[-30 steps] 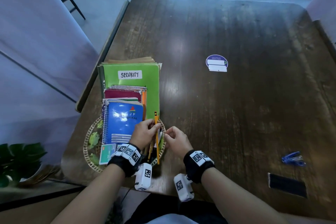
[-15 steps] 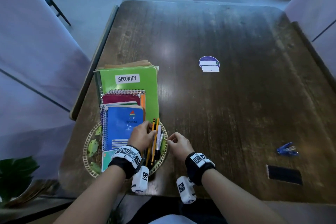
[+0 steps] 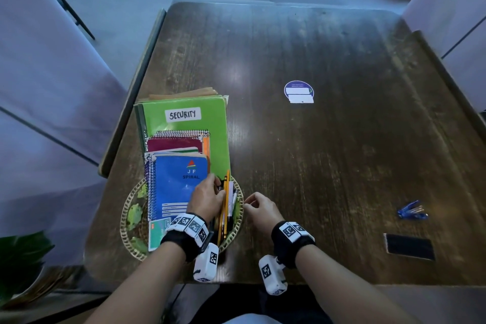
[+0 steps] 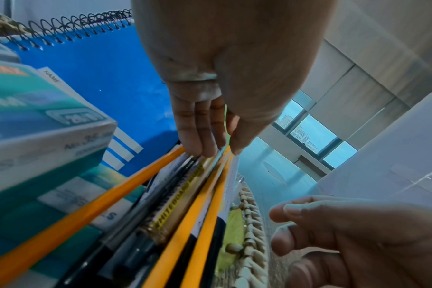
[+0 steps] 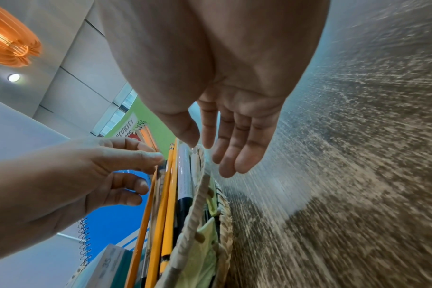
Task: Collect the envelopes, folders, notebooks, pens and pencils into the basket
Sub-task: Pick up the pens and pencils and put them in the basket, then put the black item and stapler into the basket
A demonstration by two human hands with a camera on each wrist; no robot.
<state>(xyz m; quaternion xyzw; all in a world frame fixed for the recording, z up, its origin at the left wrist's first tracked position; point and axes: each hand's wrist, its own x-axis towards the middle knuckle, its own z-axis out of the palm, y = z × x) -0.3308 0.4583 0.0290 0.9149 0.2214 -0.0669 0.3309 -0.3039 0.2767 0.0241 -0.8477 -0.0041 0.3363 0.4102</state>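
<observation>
At the bottom of the head view I see both of my wrists over the near table edge. My left hand (image 3: 207, 198) sits at lower centre-left, fingers extended down onto the bundle of pens and pencils (image 3: 225, 208), fingertips touching their tops; I cannot tell whether any one of them is pinched. My right hand (image 3: 260, 209) hovers just right of the basket (image 3: 126, 221), fingers relaxed and spread, holding nothing, close to the woven rim without a clear touch.

The bundle lies along the right inner side of the basket, yellow pencils beside dark pens and a white marker. Left of it, a blue spiral notebook (image 3: 176, 187) lies over the basket, with a small teal box (image 3: 157, 234) at its near corner. Beyond it, toward the frame's centre-left, I see a maroon notebook (image 3: 173, 143), then the green folder (image 3: 207, 118) labelled SECURITY, and tan envelopes (image 3: 194, 93) peeking out behind.

Farther out on the wooden table (image 3: 342, 152), a round purple sticker (image 3: 299, 91) sits at centre, a blue stapler (image 3: 411, 210) at right, and a black rectangle (image 3: 409, 247) lower right.
</observation>
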